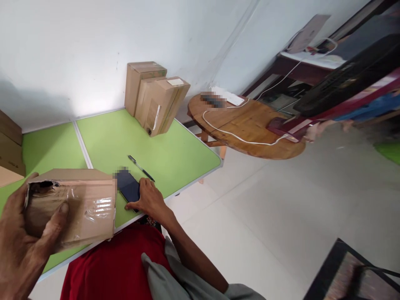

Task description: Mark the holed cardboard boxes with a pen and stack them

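My left hand (34,237) is closed around the left end of a cardboard box (90,208), its thumb pressed on the taped side facing me. That box has a torn, dark hole near its upper left corner. My right hand (150,200) grips the near end of a dark smartphone (128,186) at the green table's front edge, thumb on one side and fingers on the other. Just beyond the phone lies a pen (141,168), apart from my fingers.
Two cardboard boxes (162,106) stand at the back of the green table (187,166) by the wall. More cardboard (11,146) is at the far left. A wooden table (250,123) holding a white cable is at the right. Beyond it a person's hand (312,132) shows.
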Demonstrator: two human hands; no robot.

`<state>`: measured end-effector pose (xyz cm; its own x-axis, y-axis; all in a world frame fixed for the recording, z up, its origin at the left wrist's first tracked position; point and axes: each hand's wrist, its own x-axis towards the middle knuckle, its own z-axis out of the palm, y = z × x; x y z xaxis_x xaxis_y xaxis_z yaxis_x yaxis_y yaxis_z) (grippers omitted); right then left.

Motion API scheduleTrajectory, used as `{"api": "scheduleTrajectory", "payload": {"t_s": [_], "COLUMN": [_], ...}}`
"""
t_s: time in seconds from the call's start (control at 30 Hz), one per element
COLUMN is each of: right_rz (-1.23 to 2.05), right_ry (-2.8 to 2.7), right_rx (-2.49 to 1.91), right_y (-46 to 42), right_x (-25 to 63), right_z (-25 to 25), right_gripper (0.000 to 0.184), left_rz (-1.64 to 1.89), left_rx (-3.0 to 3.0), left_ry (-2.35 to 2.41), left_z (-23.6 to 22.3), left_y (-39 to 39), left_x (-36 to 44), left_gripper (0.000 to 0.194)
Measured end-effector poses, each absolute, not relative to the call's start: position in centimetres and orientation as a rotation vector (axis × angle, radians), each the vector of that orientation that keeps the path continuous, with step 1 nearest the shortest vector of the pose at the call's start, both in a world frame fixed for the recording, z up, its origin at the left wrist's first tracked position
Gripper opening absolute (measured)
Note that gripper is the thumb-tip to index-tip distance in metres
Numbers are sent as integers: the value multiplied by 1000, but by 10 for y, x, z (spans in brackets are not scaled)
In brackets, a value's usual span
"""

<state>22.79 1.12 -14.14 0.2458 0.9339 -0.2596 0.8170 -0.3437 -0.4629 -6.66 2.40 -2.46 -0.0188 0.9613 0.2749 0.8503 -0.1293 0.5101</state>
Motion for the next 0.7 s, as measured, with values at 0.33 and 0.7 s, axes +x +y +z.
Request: {"api": "scheduleTrajectory", "payload": {"t_s": [0.33, 0.7], "right_rz": [1519, 1834], "right_ry": [-927, -696], "right_rx": [-1378, -620], "right_y": [-33, -67], "right_x": [258, 232], "right_z": [-149, -58], "right_gripper": [43, 68], "left_rz": [827, 904], "left_rx": [1813, 1782], "left_ry": [1844, 1798], "left_z": [-10, 5], "left_y": [21, 16], "left_x": [-63, -41], "left_gripper": [99, 107]}}
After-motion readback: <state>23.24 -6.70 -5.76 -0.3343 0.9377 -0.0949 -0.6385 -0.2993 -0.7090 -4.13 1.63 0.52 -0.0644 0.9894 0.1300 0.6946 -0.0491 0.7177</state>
